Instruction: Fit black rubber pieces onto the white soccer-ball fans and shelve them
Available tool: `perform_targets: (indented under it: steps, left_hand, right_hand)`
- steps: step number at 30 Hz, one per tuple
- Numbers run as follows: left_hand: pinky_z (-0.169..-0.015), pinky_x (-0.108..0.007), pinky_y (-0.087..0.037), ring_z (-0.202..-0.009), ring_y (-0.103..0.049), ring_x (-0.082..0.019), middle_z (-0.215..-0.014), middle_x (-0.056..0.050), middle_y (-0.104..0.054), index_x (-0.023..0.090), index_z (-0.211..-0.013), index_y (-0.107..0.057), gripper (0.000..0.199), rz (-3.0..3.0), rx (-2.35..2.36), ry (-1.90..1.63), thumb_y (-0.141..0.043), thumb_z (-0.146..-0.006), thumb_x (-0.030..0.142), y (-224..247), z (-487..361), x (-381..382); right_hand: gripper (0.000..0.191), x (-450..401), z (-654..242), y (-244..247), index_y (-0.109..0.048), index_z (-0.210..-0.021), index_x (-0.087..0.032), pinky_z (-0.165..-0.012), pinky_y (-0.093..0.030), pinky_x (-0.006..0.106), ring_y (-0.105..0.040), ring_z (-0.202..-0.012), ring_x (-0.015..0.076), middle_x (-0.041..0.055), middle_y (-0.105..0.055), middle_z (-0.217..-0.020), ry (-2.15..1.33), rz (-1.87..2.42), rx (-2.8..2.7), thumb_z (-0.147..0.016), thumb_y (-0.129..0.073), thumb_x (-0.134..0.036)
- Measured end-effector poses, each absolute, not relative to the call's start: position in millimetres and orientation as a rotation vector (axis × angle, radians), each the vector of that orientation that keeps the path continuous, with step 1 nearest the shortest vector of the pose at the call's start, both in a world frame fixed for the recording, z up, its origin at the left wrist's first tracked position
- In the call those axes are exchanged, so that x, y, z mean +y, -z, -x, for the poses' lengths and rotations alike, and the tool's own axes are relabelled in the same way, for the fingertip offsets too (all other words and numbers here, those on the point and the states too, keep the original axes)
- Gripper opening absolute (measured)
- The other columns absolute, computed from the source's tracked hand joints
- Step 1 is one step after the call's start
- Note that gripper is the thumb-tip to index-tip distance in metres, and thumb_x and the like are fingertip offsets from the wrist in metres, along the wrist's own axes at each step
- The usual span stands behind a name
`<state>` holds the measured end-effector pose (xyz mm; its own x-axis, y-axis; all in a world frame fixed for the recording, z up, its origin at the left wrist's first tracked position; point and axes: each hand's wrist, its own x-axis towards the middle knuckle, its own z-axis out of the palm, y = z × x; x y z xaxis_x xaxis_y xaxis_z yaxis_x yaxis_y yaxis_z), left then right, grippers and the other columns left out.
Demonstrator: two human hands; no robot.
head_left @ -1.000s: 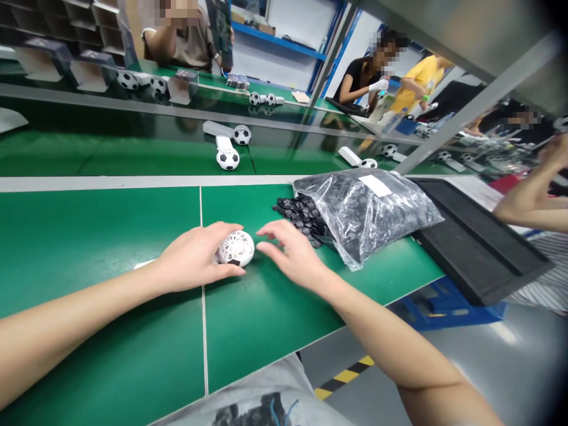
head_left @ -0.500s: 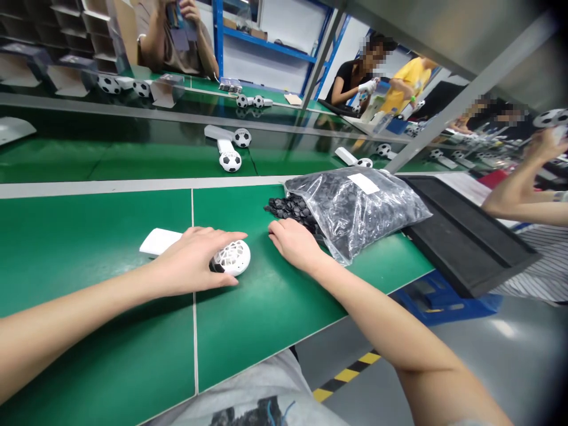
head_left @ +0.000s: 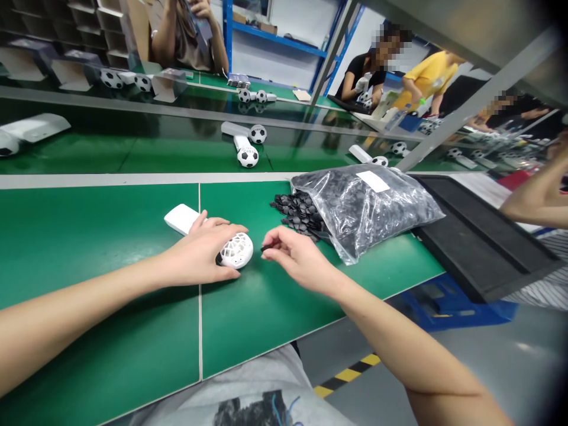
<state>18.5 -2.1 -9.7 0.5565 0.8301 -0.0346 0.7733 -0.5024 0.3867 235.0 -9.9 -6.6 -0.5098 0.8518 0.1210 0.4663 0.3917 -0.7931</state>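
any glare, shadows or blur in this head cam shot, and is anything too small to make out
Head view: bright glints streak the plastic bag; same view, soft shadow darkens the green bench below the left hand; same view, a co-worker's forearm looks soft at the right edge; same view, the black piece in the right hand shows little detail

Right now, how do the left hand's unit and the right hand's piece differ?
Colour: the ball-headed unit is mostly white, the piece black. Size: the unit dwarfs the piece. Grip: the left hand cups the unit; the right hand pinches the piece. Both are held bare-handed.
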Motion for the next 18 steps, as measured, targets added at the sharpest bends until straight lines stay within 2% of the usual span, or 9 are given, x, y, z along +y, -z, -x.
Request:
perform_targets:
  steps: [4, 10, 15, 18]
  left_hand:
    - [-0.105, -0.057, -0.011, -0.121, -0.037, -0.032, -0.119, -0.007, -0.055, 0.024, -0.121, -0.045, 0.066, -2.44, 1.312, -0.206, -0.065, -0.063, 0.046, 8, -19, -1]
    - [-0.106, -0.057, -0.01, -0.119, -0.038, -0.031, -0.118, -0.009, -0.054, 0.02, -0.122, -0.044, 0.067, -2.459, 1.312, -0.215, -0.065, -0.064, 0.046, 9, -20, -3]
    - [-0.105, -0.058, -0.009, -0.12, -0.037, -0.031, -0.119, -0.009, -0.054, 0.021, -0.122, -0.044, 0.074, -2.451, 1.296, -0.245, -0.064, -0.062, 0.058, 10, -20, -2]
    - [-0.105, -0.058, -0.009, -0.121, -0.036, -0.032, -0.119, -0.01, -0.054, 0.021, -0.123, -0.044, 0.076, -2.434, 1.287, -0.265, -0.06, -0.063, 0.066, 10, -20, -2]
  right_hand:
    - [0.013, -17, -226, 1, -0.058, -0.09, -0.021, -0.075, -0.046, 0.027, -0.059, -0.083, 0.0124, 0.0009, -0.063, -0.089, -0.87, 1.056, -2.218, -0.083, -0.05, -0.013]
    - [0.005, -21, -223, 0, -0.058, -0.083, -0.02, -0.073, -0.044, 0.025, -0.055, -0.08, 0.0123, 0.0006, -0.061, -0.082, -0.705, 0.983, -2.233, -0.083, -0.054, -0.019]
    - [0.006, -24, -218, 5, -0.06, -0.082, -0.019, -0.059, -0.043, 0.021, -0.052, -0.064, 0.009, -0.0016, -0.061, -0.075, -0.906, 1.077, -2.102, -0.083, -0.055, -0.022]
    - [0.006, -24, -212, 9, -0.06, -0.081, -0.018, -0.063, -0.043, 0.021, -0.054, -0.069, 0.0096, -0.001, -0.061, -0.077, -0.912, 1.043, -2.139, -0.082, -0.055, -0.02]
